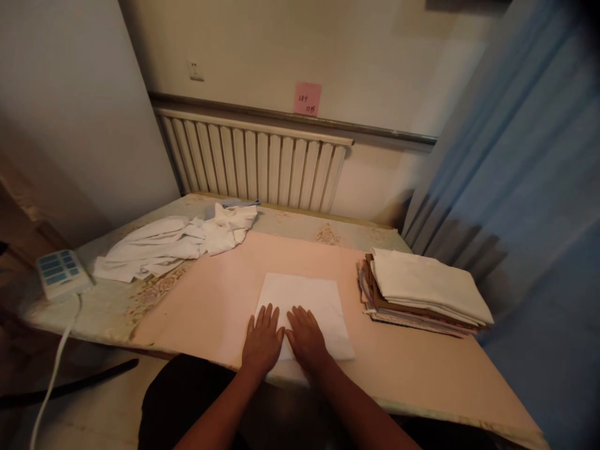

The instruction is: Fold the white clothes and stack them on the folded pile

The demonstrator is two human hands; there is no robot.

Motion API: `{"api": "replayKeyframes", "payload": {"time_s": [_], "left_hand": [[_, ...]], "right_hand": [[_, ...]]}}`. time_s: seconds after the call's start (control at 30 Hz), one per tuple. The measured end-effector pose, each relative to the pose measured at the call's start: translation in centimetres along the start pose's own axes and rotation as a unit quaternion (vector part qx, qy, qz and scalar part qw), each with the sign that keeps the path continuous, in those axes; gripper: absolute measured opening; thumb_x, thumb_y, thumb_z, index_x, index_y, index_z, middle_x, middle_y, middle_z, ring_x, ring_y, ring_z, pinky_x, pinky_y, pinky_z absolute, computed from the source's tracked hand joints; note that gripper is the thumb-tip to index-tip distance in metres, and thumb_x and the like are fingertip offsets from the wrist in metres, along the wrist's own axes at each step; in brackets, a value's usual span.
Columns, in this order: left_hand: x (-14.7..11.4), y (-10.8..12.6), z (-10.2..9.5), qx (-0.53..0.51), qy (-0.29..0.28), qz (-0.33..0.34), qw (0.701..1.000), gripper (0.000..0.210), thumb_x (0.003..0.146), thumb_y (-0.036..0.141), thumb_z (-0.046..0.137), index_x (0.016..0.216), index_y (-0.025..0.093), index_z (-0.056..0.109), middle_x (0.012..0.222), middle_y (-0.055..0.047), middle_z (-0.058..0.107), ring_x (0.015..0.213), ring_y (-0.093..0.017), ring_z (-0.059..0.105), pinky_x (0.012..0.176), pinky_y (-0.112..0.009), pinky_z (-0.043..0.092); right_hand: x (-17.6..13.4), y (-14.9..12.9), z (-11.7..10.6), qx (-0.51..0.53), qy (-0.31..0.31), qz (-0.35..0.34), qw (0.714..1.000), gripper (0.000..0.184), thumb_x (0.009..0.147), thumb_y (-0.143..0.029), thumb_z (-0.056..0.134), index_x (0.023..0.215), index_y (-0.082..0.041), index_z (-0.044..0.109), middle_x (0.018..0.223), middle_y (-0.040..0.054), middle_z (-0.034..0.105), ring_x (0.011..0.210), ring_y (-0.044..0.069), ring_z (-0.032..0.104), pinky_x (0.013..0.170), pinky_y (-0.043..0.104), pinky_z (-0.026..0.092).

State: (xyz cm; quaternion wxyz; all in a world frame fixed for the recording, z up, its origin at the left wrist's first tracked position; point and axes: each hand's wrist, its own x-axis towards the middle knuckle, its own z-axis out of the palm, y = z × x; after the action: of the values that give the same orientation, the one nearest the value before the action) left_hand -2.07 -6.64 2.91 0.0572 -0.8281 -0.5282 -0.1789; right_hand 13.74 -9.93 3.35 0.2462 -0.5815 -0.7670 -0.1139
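A folded white cloth lies flat on the pink table cover, close to the table's front edge. My left hand rests palm down on the cloth's near left part, fingers spread. Beside it my right hand also lies flat on the cloth, its fingers pointing away from me. The two thumbs nearly meet. Both hands are open and grip nothing; the cloth under the palms is hidden.
To the right stands a stack of folded cloths, white on top. Several loose white cloths lie in a heap at the back left. A power strip with a white cord sits at the left corner. Behind the table are a radiator and a blue curtain.
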Motion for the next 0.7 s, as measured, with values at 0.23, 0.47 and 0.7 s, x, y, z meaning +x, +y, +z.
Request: {"api": "replayKeyframes", "payload": {"time_s": [0.23,0.47,0.7], "left_hand": [[0.0,-0.1,0.2,-0.001,0.006,0.003,1.000,0.052,0.093,0.038,0.034,0.141,0.018,0.043,0.147,-0.012,0.041,0.138,-0.030,0.034,0.111,-0.054,0.027],[0.0,-0.6,-0.1,0.003,-0.009,0.006,1.000,0.053,0.094,0.039,0.034,0.142,0.019,0.041,0.148,-0.010,0.040,0.138,-0.028,0.032,0.111,-0.053,0.026],[-0.6,-3.0,0.1,0.027,-0.036,-0.003,0.999,0.053,0.094,0.042,0.034,0.142,0.019,0.041,0.149,-0.007,0.038,0.140,-0.030,0.028,0.111,-0.054,0.025]], "right_hand": [[-0.8,0.7,-1.2,0.004,-0.019,-0.037,0.999,0.044,0.092,-0.034,0.049,0.134,-0.019,0.049,0.142,0.0101,0.047,0.137,0.024,0.033,0.112,0.047,0.025],[-2.8,3.5,-2.4,-0.025,-0.020,-0.006,0.999,0.050,0.092,-0.037,0.049,0.138,-0.019,0.044,0.143,0.0104,0.046,0.136,0.025,0.035,0.112,0.047,0.026],[-4.2,4.9,-2.5,-0.041,-0.020,0.024,0.999,0.048,0.092,-0.041,0.049,0.135,-0.019,0.048,0.144,0.0091,0.045,0.136,0.026,0.035,0.111,0.047,0.027]]}}
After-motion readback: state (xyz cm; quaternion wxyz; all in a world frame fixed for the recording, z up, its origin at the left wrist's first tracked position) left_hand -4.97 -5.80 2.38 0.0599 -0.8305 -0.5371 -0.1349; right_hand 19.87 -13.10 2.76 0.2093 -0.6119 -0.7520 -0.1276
